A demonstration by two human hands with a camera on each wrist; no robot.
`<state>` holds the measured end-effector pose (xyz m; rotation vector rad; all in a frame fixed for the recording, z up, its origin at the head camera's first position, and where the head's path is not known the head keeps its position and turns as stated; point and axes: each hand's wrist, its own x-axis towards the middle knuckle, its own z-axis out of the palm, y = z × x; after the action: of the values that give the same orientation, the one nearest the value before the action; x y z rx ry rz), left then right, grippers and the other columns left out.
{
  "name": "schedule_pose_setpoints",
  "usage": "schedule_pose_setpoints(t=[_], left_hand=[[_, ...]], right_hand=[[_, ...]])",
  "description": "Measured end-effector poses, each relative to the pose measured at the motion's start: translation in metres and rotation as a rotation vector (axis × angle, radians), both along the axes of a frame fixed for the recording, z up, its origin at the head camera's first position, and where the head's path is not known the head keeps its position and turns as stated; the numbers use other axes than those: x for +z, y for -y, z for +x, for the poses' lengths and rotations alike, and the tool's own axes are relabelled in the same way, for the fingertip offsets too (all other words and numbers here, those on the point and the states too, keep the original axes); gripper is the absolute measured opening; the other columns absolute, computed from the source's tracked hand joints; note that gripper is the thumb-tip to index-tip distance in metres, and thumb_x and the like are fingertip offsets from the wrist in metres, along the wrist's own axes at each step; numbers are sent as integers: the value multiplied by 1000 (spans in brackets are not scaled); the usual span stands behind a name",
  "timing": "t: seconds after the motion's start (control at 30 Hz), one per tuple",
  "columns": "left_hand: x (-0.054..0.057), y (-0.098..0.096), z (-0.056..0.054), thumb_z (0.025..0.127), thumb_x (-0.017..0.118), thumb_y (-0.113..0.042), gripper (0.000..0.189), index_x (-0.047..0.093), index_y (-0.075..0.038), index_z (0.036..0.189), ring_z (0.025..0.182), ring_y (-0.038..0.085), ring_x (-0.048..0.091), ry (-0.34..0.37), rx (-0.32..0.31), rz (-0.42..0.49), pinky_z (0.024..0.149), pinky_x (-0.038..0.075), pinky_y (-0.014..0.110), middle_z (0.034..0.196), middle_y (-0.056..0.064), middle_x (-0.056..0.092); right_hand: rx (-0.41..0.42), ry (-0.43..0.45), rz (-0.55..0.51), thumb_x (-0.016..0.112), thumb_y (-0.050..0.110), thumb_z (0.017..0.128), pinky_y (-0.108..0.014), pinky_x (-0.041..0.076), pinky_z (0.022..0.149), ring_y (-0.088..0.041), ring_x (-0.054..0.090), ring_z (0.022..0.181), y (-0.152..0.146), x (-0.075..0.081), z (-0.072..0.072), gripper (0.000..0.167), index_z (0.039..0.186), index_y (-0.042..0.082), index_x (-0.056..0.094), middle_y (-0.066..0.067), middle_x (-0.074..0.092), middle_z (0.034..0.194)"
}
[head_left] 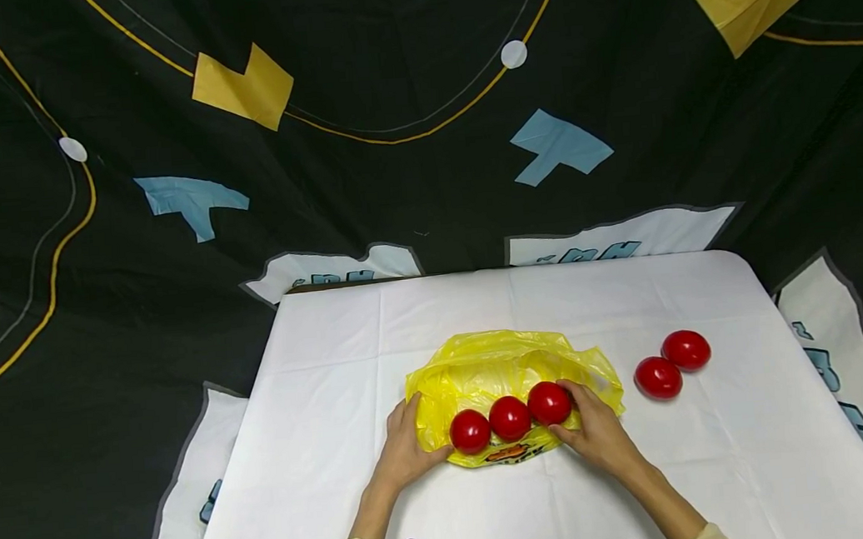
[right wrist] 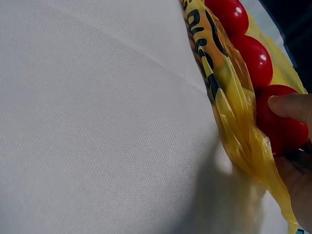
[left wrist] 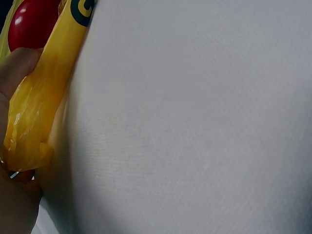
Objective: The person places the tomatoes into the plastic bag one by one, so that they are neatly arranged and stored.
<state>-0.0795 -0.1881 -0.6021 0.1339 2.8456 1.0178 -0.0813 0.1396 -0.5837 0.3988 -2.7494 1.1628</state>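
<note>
Three glossy red balls in crinkled yellow plastic bag, right hand clasping one, left hand gripping bag's edge, two red balls beyond right hand, woven white cloth beneath.

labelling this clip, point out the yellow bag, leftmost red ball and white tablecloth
Yellow bag (head_left: 484, 370): head view, bare plastic behind the balls
Leftmost red ball (head_left: 469, 431): head view, visible middle
White tablecloth (head_left: 487, 520): head view, bare near part
</note>
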Motion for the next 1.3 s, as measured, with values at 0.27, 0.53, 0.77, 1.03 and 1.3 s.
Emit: schedule_pose_setpoints(t=[0.27, 0.53, 0.77, 1.03, 1.3], left_hand=[[-1, 0, -1, 68, 79, -48, 105, 26, -5, 148, 134, 33, 26, 3, -4, -6, 103, 36, 50, 147, 18, 28], [-1, 0, 0, 68, 79, -47, 105, 27, -4, 147, 134, 33, 26, 0, -4, -3, 102, 37, 50, 146, 19, 28], [-1, 0, -1, 67, 79, -47, 105, 27, -4, 147, 133, 33, 27, -9, -7, -10, 103, 37, 49, 146, 18, 29], [-1, 1, -1, 68, 79, -47, 105, 27, -4, 147, 133, 33, 27, -12, -11, -10, 103, 36, 49, 146, 18, 29], [1, 0, -1, 68, 79, -47, 105, 26, -4, 147, 134, 33, 26, -6, -10, -8, 103, 36, 49, 146, 18, 28]], right_hand=[[10, 14, 13, 84, 11, 69, -49, 47, 91, -34, 57, 107, -1, -2, 0, 71, 128, -4, 48, -20, 57, 118], [11, 6, 17, 84, 12, 68, -49, 47, 90, -35, 58, 106, -2, -3, 0, 72, 128, -5, 48, -21, 57, 117], [13, 11, 27, 84, 12, 69, -49, 47, 90, -35, 58, 106, -2, -4, 1, 72, 129, -5, 48, -22, 58, 118], [13, 24, 45, 84, 13, 69, -50, 45, 92, -36, 56, 109, -2, -6, 1, 73, 129, -6, 47, -22, 57, 120], [17, 48, 63, 84, 12, 70, -50, 45, 93, -36, 56, 110, -1, -7, 0, 73, 129, -6, 46, -23, 57, 121]])
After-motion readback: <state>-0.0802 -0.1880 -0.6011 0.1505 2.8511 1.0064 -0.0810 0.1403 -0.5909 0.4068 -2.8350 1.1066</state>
